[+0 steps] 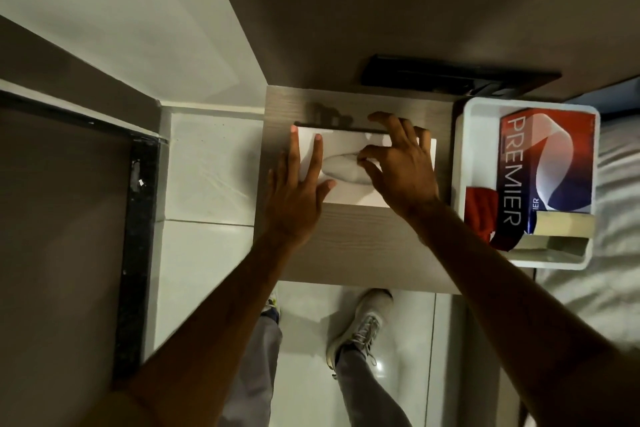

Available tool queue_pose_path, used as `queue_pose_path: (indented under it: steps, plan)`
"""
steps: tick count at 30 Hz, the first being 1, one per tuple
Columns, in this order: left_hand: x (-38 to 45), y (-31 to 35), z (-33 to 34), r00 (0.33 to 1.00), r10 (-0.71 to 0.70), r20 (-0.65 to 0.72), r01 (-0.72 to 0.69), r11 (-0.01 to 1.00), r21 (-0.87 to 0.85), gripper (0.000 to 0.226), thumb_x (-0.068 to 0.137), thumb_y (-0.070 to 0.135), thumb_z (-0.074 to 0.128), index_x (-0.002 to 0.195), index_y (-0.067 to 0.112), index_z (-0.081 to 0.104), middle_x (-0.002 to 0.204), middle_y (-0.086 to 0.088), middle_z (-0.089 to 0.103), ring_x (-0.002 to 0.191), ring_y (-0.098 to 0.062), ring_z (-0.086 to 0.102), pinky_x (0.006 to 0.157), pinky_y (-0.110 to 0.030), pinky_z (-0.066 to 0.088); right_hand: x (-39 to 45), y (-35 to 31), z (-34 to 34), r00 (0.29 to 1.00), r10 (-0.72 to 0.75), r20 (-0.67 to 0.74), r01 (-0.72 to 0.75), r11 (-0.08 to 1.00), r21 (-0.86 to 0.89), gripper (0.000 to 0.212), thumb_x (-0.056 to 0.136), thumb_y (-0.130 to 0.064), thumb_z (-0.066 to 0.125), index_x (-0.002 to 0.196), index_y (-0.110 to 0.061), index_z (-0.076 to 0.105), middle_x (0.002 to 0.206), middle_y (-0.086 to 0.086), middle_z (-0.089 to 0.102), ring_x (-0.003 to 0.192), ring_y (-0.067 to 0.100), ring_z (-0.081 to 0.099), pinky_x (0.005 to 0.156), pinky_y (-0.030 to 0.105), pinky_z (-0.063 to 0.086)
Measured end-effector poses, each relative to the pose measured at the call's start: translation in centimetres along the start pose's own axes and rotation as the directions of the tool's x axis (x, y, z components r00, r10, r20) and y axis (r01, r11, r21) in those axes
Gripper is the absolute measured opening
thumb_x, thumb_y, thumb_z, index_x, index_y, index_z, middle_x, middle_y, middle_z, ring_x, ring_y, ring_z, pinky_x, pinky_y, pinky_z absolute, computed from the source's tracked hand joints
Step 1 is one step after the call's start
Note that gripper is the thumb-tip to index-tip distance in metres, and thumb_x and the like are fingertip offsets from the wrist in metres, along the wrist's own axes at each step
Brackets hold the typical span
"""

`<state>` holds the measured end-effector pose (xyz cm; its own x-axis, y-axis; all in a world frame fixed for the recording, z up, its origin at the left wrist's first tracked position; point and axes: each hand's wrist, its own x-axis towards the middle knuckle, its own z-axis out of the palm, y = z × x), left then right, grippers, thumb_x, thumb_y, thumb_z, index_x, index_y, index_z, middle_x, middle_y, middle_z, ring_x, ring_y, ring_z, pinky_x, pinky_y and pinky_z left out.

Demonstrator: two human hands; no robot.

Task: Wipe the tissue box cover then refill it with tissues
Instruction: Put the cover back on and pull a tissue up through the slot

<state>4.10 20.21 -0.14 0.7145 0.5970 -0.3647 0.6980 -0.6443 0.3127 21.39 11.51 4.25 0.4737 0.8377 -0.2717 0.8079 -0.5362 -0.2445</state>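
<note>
Nearest you, both your bare forearms reach forward from the bottom corners of the view and converge over the small wooden desk (349,246). Below them your two shoes stand on the pale tiled floor (207,260); the left shoe is mostly hidden behind your left forearm.

Your left hand (298,194) lies flat and palm down, fingers straight and spread, pressing on the left end of the white tissue box cover (349,192). Its grip is fully open and closes on nothing; it only rests on the lid.

Your right hand (398,166) arches over the right half of the cover, fingers curled. Thumb and forefinger meet in a pinch at the oval slot, on what looks like a bit of tissue (344,168); the dim light and shadow make it hard to tell tissue from slot edge. The other fingers stay loosely bent above the lid.

The cover sits on the far half of the desk, its long axis running left to right across your view, top face and slot turned up. Your right hand hides its right end.

To the right, a white tray (462,135) holds a red, white and blue box printed PREMIER (550,163), lying with its long side pointing away from you, a red cloth (479,210) partly tucked beneath it. Farther off, a dark flat object (450,76) lies under the overhanging wall, its shape unclear.
</note>
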Motion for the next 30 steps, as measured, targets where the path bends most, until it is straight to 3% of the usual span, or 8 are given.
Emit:
queue_pose_path:
  steps: [9, 18, 23, 25, 27, 30]
  plan:
    - [-0.1, 0.2, -0.4, 1.0, 0.017, -0.017, -0.018, 1.0, -0.024, 0.083, 0.093, 0.068, 0.0, 0.164, 0.026, 0.009, 0.173, -0.014, -0.005, 0.157, -0.037, 0.02, 0.116, -0.055, 0.041, 0.6, 0.4, -1.4, 0.999, 0.044, -0.027, -0.041, 0.994, 0.097, 0.017, 0.095, -0.031, 0.067, 0.107, -0.021, 0.073, 0.152, 0.002, 0.044, 0.143, 0.027, 0.038, 0.116, 0.043, 0.034]
    - [-0.2, 0.3, -0.4, 0.999, 0.009, -0.037, -0.012, 0.997, -0.077, 0.079, 0.094, 0.062, 0.017, 0.164, 0.025, 0.009, 0.173, -0.012, -0.006, 0.159, -0.032, 0.011, 0.12, -0.054, 0.037, -0.1, 1.3, 0.0, 0.994, 0.095, -0.063, -0.074, 0.959, 0.273, 0.024, 0.096, -0.027, 0.066, 0.116, -0.016, 0.073, 0.146, 0.005, 0.052, 0.132, 0.025, 0.053, 0.111, 0.039, 0.046]
    - [-0.8, 0.7, 0.3, 0.999, -0.035, -0.038, 0.034, 0.999, -0.029, 0.071, 0.105, 0.055, 0.029, 0.164, 0.026, 0.002, 0.173, -0.011, -0.009, 0.159, -0.035, 0.008, 0.122, -0.061, 0.029, -2.6, 1.9, 1.2, 0.949, 0.277, -0.153, -0.191, 0.887, 0.421, 0.04, 0.096, -0.028, 0.063, 0.135, -0.019, 0.058, 0.148, 0.006, 0.048, 0.13, 0.026, 0.053, 0.099, 0.043, 0.056]
    - [-1.2, 0.7, 0.7, 0.998, -0.034, -0.045, 0.033, 0.999, -0.003, 0.07, 0.106, 0.053, 0.027, 0.164, 0.026, 0.0, 0.173, -0.011, -0.011, 0.159, -0.037, 0.007, 0.122, -0.062, 0.028, -4.9, 2.3, 2.4, 0.893, 0.407, -0.192, -0.284, 0.841, 0.46, 0.048, 0.098, -0.034, 0.061, 0.143, -0.023, 0.05, 0.153, 0.005, 0.042, 0.137, 0.025, 0.047, 0.104, 0.044, 0.053]
    - [-1.1, 0.4, 0.8, 0.999, -0.028, -0.045, 0.03, 0.999, 0.041, 0.069, 0.106, 0.055, 0.023, 0.164, 0.027, -0.002, 0.173, -0.01, -0.012, 0.159, -0.038, 0.009, 0.122, -0.063, 0.028, -7.1, 2.6, 3.9, 0.856, 0.493, -0.154, -0.374, 0.798, 0.473, 0.057, 0.099, -0.042, 0.058, 0.152, -0.028, 0.042, 0.163, 0.004, 0.033, 0.148, 0.027, 0.034, 0.114, 0.044, 0.041]
    - [-1.0, -0.1, 1.0, 0.998, -0.011, -0.058, 0.015, 0.997, 0.08, 0.069, 0.106, 0.058, 0.022, 0.164, 0.028, -0.003, 0.173, -0.01, -0.009, 0.157, -0.04, 0.017, 0.12, -0.064, 0.03, -8.6, 2.9, 6.0, 0.865, 0.496, -0.077, -0.404, 0.778, 0.481, 0.061, 0.102, -0.051, 0.051, 0.158, -0.039, 0.03, 0.171, -0.002, 0.018, 0.155, 0.025, 0.022, 0.105, 0.035, 0.028]
